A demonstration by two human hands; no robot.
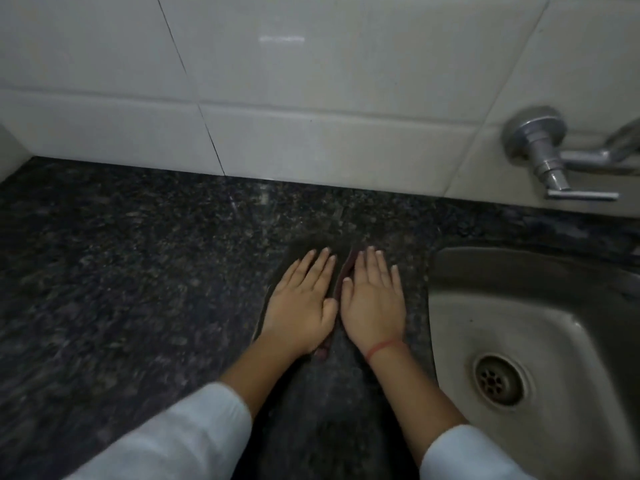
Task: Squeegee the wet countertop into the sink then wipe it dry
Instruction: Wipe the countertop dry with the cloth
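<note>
Both my hands lie flat, side by side, on a dark cloth spread on the speckled black granite countertop. My left hand presses the cloth's left half with straight fingers. My right hand, a red thread at its wrist, presses the right half, close to the left rim of the steel sink. The cloth is mostly hidden under my palms; a dark reddish strip shows between them. No squeegee is in view.
A steel wall tap with a lever sticks out of the white tiled wall above the sink. The sink drain sits at lower right. The countertop stretches left to a corner of the wall.
</note>
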